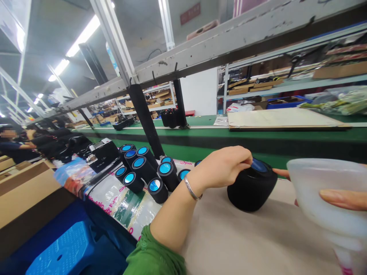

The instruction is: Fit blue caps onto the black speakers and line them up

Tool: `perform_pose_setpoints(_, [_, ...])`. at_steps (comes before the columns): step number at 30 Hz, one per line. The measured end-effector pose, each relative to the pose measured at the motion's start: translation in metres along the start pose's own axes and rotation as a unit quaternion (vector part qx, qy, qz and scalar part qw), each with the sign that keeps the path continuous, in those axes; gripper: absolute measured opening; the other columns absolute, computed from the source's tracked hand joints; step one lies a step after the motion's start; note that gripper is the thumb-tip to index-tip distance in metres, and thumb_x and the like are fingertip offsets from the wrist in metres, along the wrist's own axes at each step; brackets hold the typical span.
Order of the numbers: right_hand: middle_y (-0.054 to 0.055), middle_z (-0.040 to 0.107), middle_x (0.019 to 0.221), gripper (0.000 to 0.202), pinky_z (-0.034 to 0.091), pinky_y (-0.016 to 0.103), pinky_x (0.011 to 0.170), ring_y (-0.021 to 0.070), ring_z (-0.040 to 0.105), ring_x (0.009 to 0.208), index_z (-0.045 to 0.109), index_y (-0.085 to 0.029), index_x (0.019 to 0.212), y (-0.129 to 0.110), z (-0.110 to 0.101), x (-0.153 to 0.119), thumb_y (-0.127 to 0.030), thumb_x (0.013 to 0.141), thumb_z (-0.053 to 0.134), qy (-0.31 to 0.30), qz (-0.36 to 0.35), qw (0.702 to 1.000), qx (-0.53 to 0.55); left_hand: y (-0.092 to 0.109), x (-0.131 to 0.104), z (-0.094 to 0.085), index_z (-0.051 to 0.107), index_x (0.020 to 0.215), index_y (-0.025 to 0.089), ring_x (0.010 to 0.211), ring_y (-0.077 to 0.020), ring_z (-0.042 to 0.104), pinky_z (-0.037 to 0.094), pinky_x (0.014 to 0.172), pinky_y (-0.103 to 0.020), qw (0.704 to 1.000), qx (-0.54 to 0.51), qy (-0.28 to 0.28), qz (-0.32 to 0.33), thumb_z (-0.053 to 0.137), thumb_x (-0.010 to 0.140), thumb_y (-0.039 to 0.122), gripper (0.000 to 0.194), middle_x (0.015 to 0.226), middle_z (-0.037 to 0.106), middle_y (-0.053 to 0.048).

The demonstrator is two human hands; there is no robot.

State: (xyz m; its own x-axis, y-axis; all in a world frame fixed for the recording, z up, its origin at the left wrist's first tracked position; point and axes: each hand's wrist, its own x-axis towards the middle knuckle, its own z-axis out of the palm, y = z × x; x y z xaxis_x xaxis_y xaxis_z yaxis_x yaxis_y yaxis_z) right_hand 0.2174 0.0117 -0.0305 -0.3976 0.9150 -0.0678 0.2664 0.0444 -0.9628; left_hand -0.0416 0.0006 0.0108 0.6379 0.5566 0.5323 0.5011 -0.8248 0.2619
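**Mia:** What is the left hand [226, 165] doing?

**Sam:** It is curled over the top of a round black speaker [250, 187]. The fingers bend down and press on the blue top. It does not wrap all the way round.

**Mia:** Where is the speaker?

**Sam:** It sits on the tan table [243, 236], near the middle, just right of the left hand. It leans a bit, so its blue top faces up and to the far right.

**Mia:** And the right hand [344, 199]?

**Sam:** It is near, on the right side. It is closed around a cloudy plastic bottle [323, 198]. One fingertip shows past the bottle and touches the right side of the speaker.

**Mia:** So which hand is closer to the speaker?

**Sam:** Both touch it, but the left hand is right on top.

**Mia:** What else is there?

**Sam:** A bunch of small black tubes with blue tops [143, 168] stands to the left, well apart. A green belt [218, 143] runs behind the table.
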Motion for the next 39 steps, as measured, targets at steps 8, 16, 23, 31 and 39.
perform_pose_setpoints(8, [0.011, 0.028, 0.058, 0.092, 0.038, 0.013, 0.055, 0.0130, 0.041, 0.071, 0.065, -0.010, 0.094, -0.046, 0.039, 0.008, -0.093, 0.053, 0.059, 0.021, -0.061, 0.998, 0.008, -0.004, 0.000, 0.002, 0.051, 0.085, 0.016, 0.092, -0.0155, 0.052, 0.044, 0.086, -0.027, 0.999, 0.051, -0.014, 0.011, 0.038, 0.094, 0.014, 0.016, 0.096, 0.060, -0.004])
perform_pose_setpoints(16, [0.011, 0.034, 0.063, 0.089, 0.041, 0.014, 0.056, 0.0147, 0.044, 0.075, 0.065, -0.012, 0.102, -0.032, 0.029, 0.006, -0.088, 0.055, 0.060, 0.031, -0.054, 0.998, 0.008, 0.001, 0.000, -0.002, 0.056, 0.092, 0.017, 0.090, -0.0151, 0.052, 0.045, 0.084, -0.027, 0.998, 0.034, -0.031, -0.031, 0.043, 0.094, 0.018, 0.013, 0.094, 0.063, -0.002])
perform_pose_setpoints(23, [0.009, 0.047, 0.095, 0.084, 0.047, 0.023, 0.060, 0.0209, 0.049, 0.080, 0.052, -0.019, 0.129, 0.027, -0.036, 0.003, -0.064, 0.061, 0.072, -0.127, 0.027, 0.991, -0.020, 0.004, 0.001, -0.001, 0.054, 0.102, 0.016, 0.094, -0.0151, 0.055, 0.045, 0.091, -0.029, 0.998, 0.013, 0.031, -0.054, 0.040, 0.086, 0.004, 0.025, 0.102, 0.066, -0.001])
perform_pose_setpoints(31, [0.009, 0.045, 0.103, 0.106, 0.049, 0.029, 0.063, 0.0244, 0.050, 0.083, 0.023, -0.025, 0.151, 0.038, -0.045, 0.007, -0.063, 0.064, 0.071, -0.163, 0.030, 0.986, -0.031, 0.002, 0.002, 0.006, 0.054, 0.104, 0.017, 0.093, -0.0169, 0.058, 0.043, 0.090, -0.032, 0.995, 0.026, 0.039, -0.084, 0.042, 0.081, 0.004, 0.028, 0.096, 0.070, 0.003])
perform_pose_setpoints(39, [0.010, 0.045, 0.105, 0.100, 0.050, 0.027, 0.068, 0.0243, 0.050, 0.087, 0.027, -0.023, 0.150, 0.032, -0.045, 0.004, -0.062, 0.069, 0.069, -0.178, 0.030, 0.983, -0.032, 0.004, 0.002, 0.005, 0.056, 0.100, 0.015, 0.094, -0.0158, 0.064, 0.045, 0.094, -0.030, 0.991, -0.050, 0.056, -0.107, 0.044, 0.078, 0.000, 0.030, 0.090, 0.071, 0.000])
